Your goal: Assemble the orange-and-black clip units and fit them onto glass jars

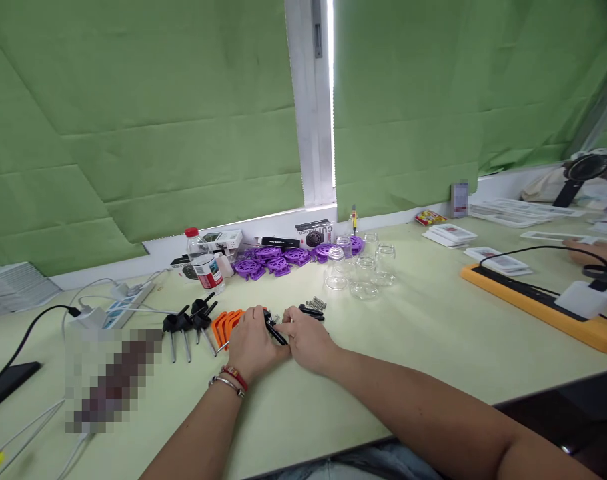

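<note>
My left hand (253,347), with a red band and a silver bracelet at the wrist, is closed around a slim black plastic part (277,333). From the other side my right hand (308,339) presses its fingertips against the same part, its fingers bent together. Just beyond the right hand lie more black pieces (312,312) and small metal springs (317,303). Orange bracket-like parts (226,327) lie left of my left hand, partly hidden by it. Further left are black-handled pieces with metal rods (183,327).
Behind stand a red-capped bottle (203,260), purple plastic parts (268,259) and clear cups (366,267). A power strip (128,305) with cables is on the left. An orange-yellow power strip (543,307) lies right, near another person's hand (596,253) and white cards (448,233).
</note>
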Action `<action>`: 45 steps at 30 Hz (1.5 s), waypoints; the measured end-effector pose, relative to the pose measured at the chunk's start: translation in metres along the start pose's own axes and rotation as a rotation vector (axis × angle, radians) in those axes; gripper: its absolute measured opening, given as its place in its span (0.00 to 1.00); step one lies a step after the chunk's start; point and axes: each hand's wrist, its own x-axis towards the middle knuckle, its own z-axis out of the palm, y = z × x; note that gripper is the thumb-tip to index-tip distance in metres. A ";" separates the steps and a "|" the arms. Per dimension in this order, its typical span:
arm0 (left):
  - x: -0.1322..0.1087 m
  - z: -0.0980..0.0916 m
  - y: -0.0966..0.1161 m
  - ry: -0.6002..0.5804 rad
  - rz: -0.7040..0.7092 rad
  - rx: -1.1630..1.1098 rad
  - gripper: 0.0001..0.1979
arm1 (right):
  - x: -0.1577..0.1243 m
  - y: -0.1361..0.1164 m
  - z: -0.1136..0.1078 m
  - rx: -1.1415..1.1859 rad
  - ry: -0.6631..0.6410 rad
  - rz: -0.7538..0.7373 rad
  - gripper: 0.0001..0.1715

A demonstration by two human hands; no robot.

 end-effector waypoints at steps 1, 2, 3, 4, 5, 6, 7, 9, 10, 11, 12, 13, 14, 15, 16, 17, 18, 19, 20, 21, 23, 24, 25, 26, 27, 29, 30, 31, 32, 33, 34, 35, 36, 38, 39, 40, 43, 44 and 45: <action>0.000 0.000 0.000 -0.001 0.000 0.000 0.27 | 0.001 0.000 0.000 -0.029 0.009 -0.003 0.15; 0.000 0.001 -0.001 -0.003 -0.002 0.000 0.27 | 0.001 0.000 0.000 -0.054 0.017 -0.002 0.14; 0.000 0.001 -0.001 -0.008 -0.005 0.000 0.27 | 0.002 0.001 0.000 -0.072 0.021 -0.005 0.12; 0.001 0.002 -0.001 -0.014 -0.011 0.001 0.28 | 0.002 0.001 0.000 -0.084 0.021 -0.011 0.11; 0.001 0.002 -0.001 -0.019 -0.017 0.003 0.27 | 0.002 0.001 0.000 -0.088 0.020 -0.015 0.10; 0.001 0.002 -0.001 -0.026 -0.021 0.003 0.27 | 0.003 0.002 0.001 -0.089 0.016 -0.016 0.10; 0.002 0.002 0.000 -0.033 -0.024 0.003 0.27 | 0.003 0.002 0.001 -0.089 0.013 -0.010 0.09; 0.002 0.002 0.000 -0.044 -0.032 0.000 0.27 | 0.003 0.003 0.001 -0.093 0.003 0.002 0.09; 0.002 0.001 0.000 -0.047 -0.033 -0.002 0.27 | 0.003 0.004 0.001 -0.095 -0.002 0.004 0.09; 0.003 0.001 0.000 -0.049 -0.032 -0.005 0.27 | 0.004 0.004 0.001 -0.096 -0.001 0.010 0.09; 0.003 0.001 0.001 -0.051 -0.031 -0.007 0.27 | 0.004 0.004 0.000 -0.096 0.002 0.018 0.09; 0.003 0.000 0.001 -0.050 -0.031 -0.009 0.27 | 0.004 0.004 0.000 -0.097 0.004 0.029 0.10; 0.003 0.000 0.001 -0.049 -0.031 -0.009 0.27 | 0.004 0.003 -0.001 -0.099 0.000 0.034 0.10; 0.003 0.000 0.002 -0.050 -0.034 -0.009 0.27 | 0.004 0.003 -0.002 -0.103 -0.007 0.033 0.10; 0.003 0.000 0.002 -0.053 -0.038 -0.008 0.27 | 0.004 0.003 -0.003 -0.110 -0.016 0.025 0.10; 0.003 0.000 0.002 -0.056 -0.041 -0.008 0.27 | 0.004 0.003 -0.003 -0.117 -0.023 0.013 0.10; 0.004 0.000 0.002 -0.059 -0.042 -0.009 0.27 | 0.004 0.003 -0.004 -0.122 -0.024 0.008 0.10; 0.004 -0.001 0.002 -0.062 -0.042 -0.011 0.27 | 0.004 0.003 -0.004 -0.125 -0.022 0.012 0.10; 0.004 -0.001 0.002 -0.066 -0.043 -0.014 0.27 | 0.005 0.003 -0.004 -0.127 -0.020 0.015 0.09; 0.004 -0.001 0.002 -0.070 -0.045 -0.016 0.27 | 0.005 0.004 -0.003 -0.128 -0.020 0.012 0.09; 0.005 -0.002 0.003 -0.081 -0.052 -0.021 0.27 | 0.005 0.005 -0.003 -0.131 -0.018 -0.004 0.10; 0.005 -0.002 0.003 -0.087 -0.057 -0.023 0.27 | 0.005 0.005 -0.003 -0.135 -0.017 -0.009 0.10; 0.005 -0.002 0.003 -0.093 -0.062 -0.024 0.27 | 0.005 0.005 -0.003 -0.139 -0.016 -0.012 0.10; 0.005 -0.002 0.003 -0.096 -0.065 -0.026 0.27 | 0.006 0.005 -0.003 -0.143 -0.015 -0.012 0.11; 0.006 -0.001 0.003 -0.096 -0.065 -0.027 0.27 | 0.006 0.005 -0.003 -0.146 -0.015 -0.011 0.11; 0.006 0.000 0.002 -0.096 -0.064 -0.029 0.27 | 0.006 0.005 -0.003 -0.151 -0.010 -0.009 0.12; 0.006 0.001 0.002 -0.096 -0.060 -0.030 0.28 | 0.006 0.005 -0.003 -0.154 -0.009 -0.008 0.12; 0.007 0.002 0.001 -0.094 -0.056 -0.030 0.28 | 0.006 0.005 -0.003 -0.155 -0.011 -0.005 0.13; 0.007 0.003 0.000 -0.091 -0.052 -0.031 0.28 | 0.006 0.005 -0.004 -0.155 -0.016 -0.004 0.13; 0.007 0.003 0.000 -0.087 -0.050 -0.032 0.28 | 0.006 0.005 -0.004 -0.153 -0.022 -0.005 0.13; 0.007 0.004 -0.001 -0.082 -0.048 -0.033 0.28 | 0.006 0.005 -0.004 -0.152 -0.024 -0.004 0.14; 0.007 0.004 -0.001 -0.081 -0.048 -0.033 0.28 | 0.006 0.006 -0.004 -0.150 -0.023 -0.003 0.14; 0.007 0.004 -0.001 -0.084 -0.051 -0.032 0.28 | 0.006 0.006 -0.004 -0.148 -0.021 0.000 0.14; 0.008 0.004 -0.001 -0.095 -0.059 -0.032 0.28 | 0.006 0.005 -0.005 -0.143 -0.023 0.001 0.14; 0.008 0.003 -0.001 -0.102 -0.065 -0.034 0.28 | 0.006 0.005 -0.005 -0.140 -0.025 -0.002 0.14; 0.008 0.003 0.000 -0.106 -0.067 -0.037 0.28 | 0.006 0.005 -0.005 -0.139 -0.027 -0.005 0.14; 0.008 0.001 0.002 -0.118 -0.084 -0.039 0.28 | 0.006 0.004 -0.006 -0.143 -0.032 0.005 0.15; 0.008 0.001 0.002 -0.121 -0.088 -0.038 0.28 | 0.006 0.004 -0.007 -0.140 -0.034 0.005 0.16; 0.007 0.000 0.003 -0.121 -0.092 -0.037 0.28 | 0.006 0.004 -0.007 -0.135 -0.034 0.003 0.16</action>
